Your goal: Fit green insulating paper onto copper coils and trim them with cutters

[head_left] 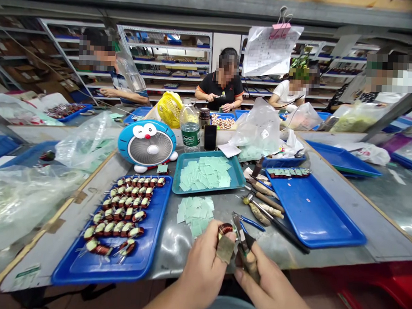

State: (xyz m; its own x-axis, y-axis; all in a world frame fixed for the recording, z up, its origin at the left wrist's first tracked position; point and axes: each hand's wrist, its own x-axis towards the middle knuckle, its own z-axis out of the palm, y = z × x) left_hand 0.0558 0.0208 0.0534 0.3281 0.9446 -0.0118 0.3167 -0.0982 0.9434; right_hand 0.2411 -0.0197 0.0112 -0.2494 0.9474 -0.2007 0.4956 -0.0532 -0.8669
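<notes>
My left hand is closed around a copper-wound coil, whose windings show above the fingers. A grey-brown patch, perhaps a wrap, covers the thumb tip. In my right hand is a wooden-handled tool with a flat metal blade, its blade pointing up beside the coil. Whether blade and coil touch I cannot tell. Just beyond my hands, light green paper squares lie loose on the bench, and more fill a teal tray. A pair of blue-handled pliers lies right of them.
On the left, a blue tray carries rows of coils. A blue tray at right has one row along its far edge. Hammers and other tools lie between. A fan, bottle and phone stand behind. Co-workers sit opposite.
</notes>
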